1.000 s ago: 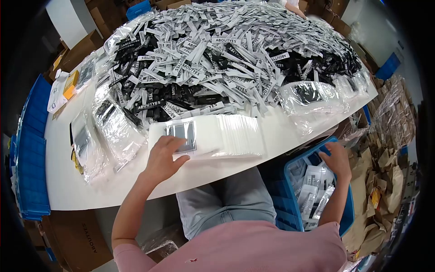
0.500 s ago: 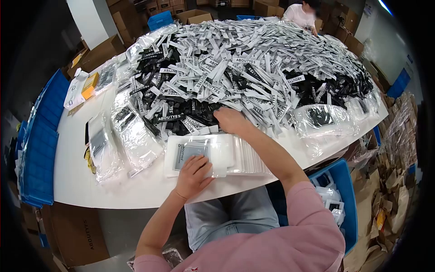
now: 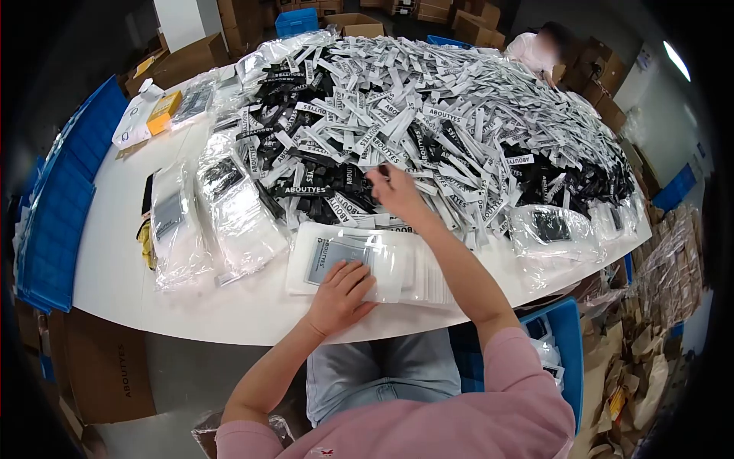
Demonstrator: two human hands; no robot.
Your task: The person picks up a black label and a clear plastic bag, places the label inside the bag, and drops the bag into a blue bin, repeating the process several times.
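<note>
My left hand lies with its fingers stretched over the top bag of a stack of clear, white-backed plastic bags. That bag carries a grey panel printed ABOUTYES. Beyond it, my right hand is at the near edge of the heap of packets, its fingers curled together. Something dark shows at the fingertips, but blur hides what it is. The heap mixes narrow white and black packets, many printed ABOUTYES. More bags of the stack fan out to the right, below my right forearm.
Bundles of clear bags lie left and right on the white table. A yellow box is farther left. A blue bin with packed bags stands by my right side. Another person sits across the heap.
My right hand has risen slightly from the black packets, its fingers now curled up. My left hand stays on the top bag. The whole view has shifted a little.
</note>
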